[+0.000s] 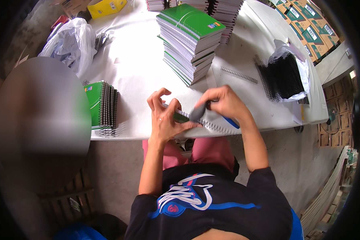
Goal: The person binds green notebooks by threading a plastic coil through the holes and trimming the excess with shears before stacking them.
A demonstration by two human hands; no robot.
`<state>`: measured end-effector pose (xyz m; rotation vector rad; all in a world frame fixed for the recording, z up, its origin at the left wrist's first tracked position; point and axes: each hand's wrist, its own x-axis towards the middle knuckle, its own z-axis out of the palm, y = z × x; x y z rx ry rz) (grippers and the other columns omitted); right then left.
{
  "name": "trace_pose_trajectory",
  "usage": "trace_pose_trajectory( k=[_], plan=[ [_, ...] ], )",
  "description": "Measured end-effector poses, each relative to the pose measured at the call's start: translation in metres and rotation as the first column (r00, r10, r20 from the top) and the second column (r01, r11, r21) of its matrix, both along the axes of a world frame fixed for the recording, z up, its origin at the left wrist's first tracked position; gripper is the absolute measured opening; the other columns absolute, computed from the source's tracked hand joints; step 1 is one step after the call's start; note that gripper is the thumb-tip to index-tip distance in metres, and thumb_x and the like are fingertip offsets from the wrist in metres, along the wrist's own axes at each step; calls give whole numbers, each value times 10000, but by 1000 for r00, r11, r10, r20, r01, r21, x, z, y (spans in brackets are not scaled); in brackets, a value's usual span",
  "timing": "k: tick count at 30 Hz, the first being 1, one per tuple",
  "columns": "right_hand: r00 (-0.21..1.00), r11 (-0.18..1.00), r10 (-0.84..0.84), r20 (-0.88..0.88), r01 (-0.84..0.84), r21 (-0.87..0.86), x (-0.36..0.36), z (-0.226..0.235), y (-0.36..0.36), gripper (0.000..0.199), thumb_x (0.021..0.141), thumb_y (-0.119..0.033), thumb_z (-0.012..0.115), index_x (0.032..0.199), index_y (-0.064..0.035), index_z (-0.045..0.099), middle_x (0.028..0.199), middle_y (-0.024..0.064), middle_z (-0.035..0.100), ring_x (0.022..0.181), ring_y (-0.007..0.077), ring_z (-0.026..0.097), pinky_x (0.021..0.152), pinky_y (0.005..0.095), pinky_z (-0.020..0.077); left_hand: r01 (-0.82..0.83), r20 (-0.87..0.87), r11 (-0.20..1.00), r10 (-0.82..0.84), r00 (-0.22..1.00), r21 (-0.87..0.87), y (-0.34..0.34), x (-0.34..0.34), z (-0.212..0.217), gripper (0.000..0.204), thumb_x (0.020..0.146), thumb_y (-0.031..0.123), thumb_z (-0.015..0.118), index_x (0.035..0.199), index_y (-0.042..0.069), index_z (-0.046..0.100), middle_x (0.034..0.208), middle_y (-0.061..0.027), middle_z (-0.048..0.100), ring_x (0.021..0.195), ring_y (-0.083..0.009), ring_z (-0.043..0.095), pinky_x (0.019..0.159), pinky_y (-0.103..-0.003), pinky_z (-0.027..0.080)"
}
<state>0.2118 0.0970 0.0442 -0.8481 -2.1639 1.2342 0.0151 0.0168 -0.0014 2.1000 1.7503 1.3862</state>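
Near the table's front edge, my left hand point(166, 118) grips a green notebook point(181, 116), with its fingers curled over the book. A dark spiral wire coil point(218, 127) runs along the notebook's edge and sticks out to the right. My right hand point(225, 102) is closed on a dark grey rounded piece point(198, 113), slightly blurred, which sits against the coil; its exact kind I cannot make out. Beneath my right hand lies a blue object point(231, 122), partly hidden. Just beyond both hands rises a tall stack of green notebooks point(192, 44) without coils showing.
Coil-bound green notebooks point(102, 105) are stacked at the left. A loose coil point(239, 75) lies right of the tall stack, near a bundle of black coils point(284, 76) on plastic. A white plastic bag point(70, 46) and a yellow box point(107, 7) sit at the far left.
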Motion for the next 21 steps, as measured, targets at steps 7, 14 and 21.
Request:
trace_pose_trajectory(
  k=[7, 14, 21],
  plan=[
    [999, 997, -36, 20, 37, -65, -9, -6, 3, 250, 706, 52, 599, 902, -36, 725, 732, 59, 675, 707, 116, 622, 638, 259, 480, 39, 233, 999, -35, 972, -12, 8, -4, -11, 832, 368, 451, 914, 930, 34, 464, 1123, -162, 339, 980, -274, 434, 732, -381, 467],
    [1000, 1000, -6, -16, 6, -26, -13, -7, 4, 243, 677, 50, 620, 886, -30, 714, 755, 89, 683, 664, 125, 618, 635, 269, 487, 265, 581, 960, -165, 797, -91, 18, -10, -24, 916, 377, 313, 955, 1004, 63, 336, 991, -91, 387, 916, -213, 421, 855, -312, 389],
    [998, 999, 35, -47, -36, -6, -29, -1, 0, 269, 648, 49, 619, 884, -36, 717, 768, 98, 689, 705, 115, 630, 686, 272, 499, 281, 684, 955, -141, 715, -97, 12, -8, -26, 934, 394, 271, 960, 973, 74, 254, 962, -72, 354, 865, -176, 402, 792, -302, 408]
  ],
)
